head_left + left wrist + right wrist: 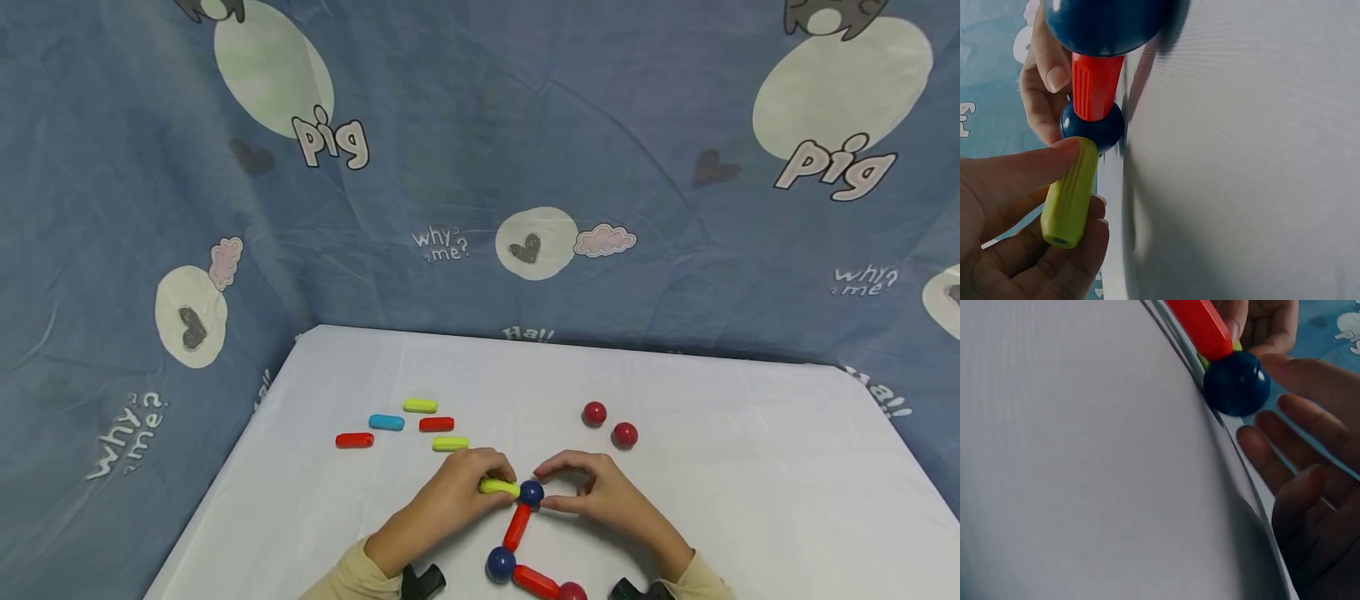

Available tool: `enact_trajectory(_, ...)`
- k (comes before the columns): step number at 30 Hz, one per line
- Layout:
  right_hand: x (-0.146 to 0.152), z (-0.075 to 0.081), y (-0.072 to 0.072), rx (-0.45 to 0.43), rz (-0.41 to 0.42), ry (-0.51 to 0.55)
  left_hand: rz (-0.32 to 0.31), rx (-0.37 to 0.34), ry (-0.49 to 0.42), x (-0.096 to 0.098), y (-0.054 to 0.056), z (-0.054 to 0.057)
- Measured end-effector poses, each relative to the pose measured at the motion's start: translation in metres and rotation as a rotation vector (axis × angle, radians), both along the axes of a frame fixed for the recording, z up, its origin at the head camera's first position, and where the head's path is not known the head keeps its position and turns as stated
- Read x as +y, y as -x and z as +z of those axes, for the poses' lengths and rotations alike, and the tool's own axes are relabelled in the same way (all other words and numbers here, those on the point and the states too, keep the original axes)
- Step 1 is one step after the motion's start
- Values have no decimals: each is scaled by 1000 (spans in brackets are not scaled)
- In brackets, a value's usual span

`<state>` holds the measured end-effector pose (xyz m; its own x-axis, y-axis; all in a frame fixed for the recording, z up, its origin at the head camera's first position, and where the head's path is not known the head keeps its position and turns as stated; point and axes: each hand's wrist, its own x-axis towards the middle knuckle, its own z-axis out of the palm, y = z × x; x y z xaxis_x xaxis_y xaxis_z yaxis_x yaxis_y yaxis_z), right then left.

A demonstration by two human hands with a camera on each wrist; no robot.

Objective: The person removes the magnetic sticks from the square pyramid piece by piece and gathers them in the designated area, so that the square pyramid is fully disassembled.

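My left hand (468,483) pinches a yellow-green stick (1071,200) between thumb and fingers. One end of that stick meets a small dark blue ball (531,492). On the other side of this ball, my right hand (603,487) spreads its fingers loosely. In the right wrist view one fingertip touches the ball's edge, while the other fingers stand apart from it. A red stick (517,527) joins the small ball to a larger dark blue ball (501,565). From there a second red stick (536,581) runs to a red ball (572,592), partly cut off by the frame.
Left of centre on the white table (750,467) lie loose sticks: a blue one (386,422), two red ones (355,440) and two yellow-green ones (420,406). Two red balls (594,414) sit behind my right hand. Blue printed fabric (450,167) hangs behind.
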<state>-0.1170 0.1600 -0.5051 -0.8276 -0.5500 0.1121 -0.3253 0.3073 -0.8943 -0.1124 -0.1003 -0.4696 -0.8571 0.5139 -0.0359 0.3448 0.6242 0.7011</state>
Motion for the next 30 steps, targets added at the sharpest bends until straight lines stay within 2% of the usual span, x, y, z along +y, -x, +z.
enact_trajectory(4, -5, -1, -2, -61, 16, -25, -7, -33, 10, 0, 0, 0)
enact_trajectory(8, -6, -1, -3, -90, 16, -29, -15, -38, 41, 1, -1, -1)
enact_trajectory(15, -6, -3, -4, -96, 38, -32, -40, -17, 50, 3, -2, -3)
enact_trajectory(23, -6, -3, -4, -96, 45, -45, -54, -25, 58, 3, -2, -4)
enact_trajectory(30, -6, -3, -5, -94, 50, -45, -74, 4, 70, 4, -4, -3)
